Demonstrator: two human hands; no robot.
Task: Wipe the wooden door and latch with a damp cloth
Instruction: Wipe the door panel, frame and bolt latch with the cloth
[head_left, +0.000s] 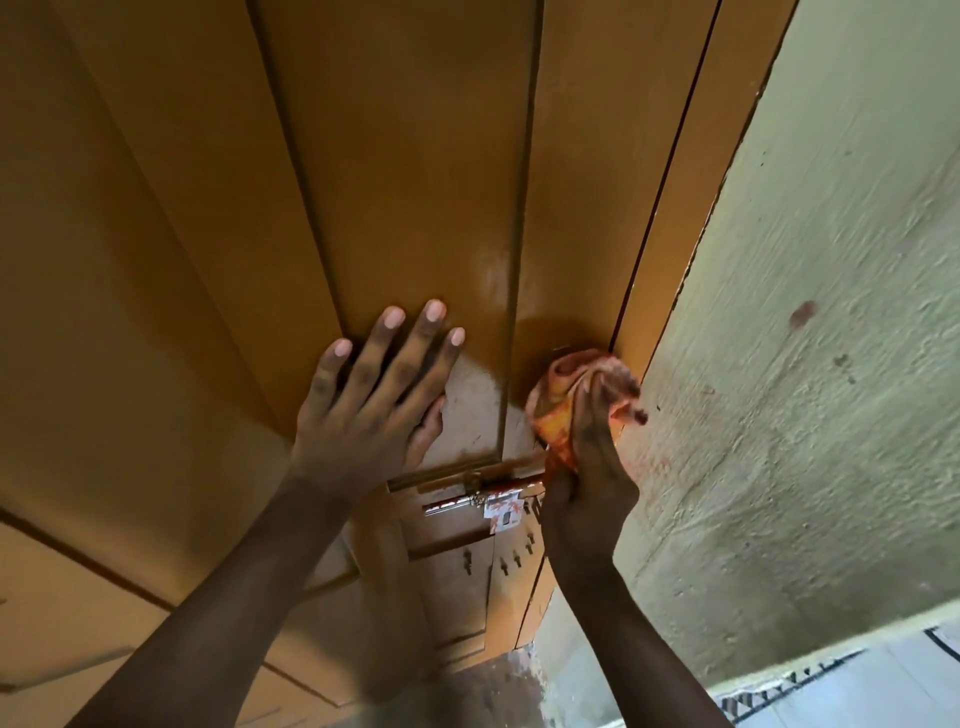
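A brown wooden door with raised panels fills the view from close up. My left hand lies flat on a panel, fingers spread, holding nothing. My right hand grips a bunched orange and red cloth and presses it on the door's right stile, close to the frame edge. Just below the hands a metal sliding latch runs across the door, with a small white sticker under it. A wet sheen shows on the wood above the cloth.
A rough, pale green plastered wall with dark marks stands right of the door frame. Several small hooks are fixed on the door below the latch. Tiled floor shows at bottom right.
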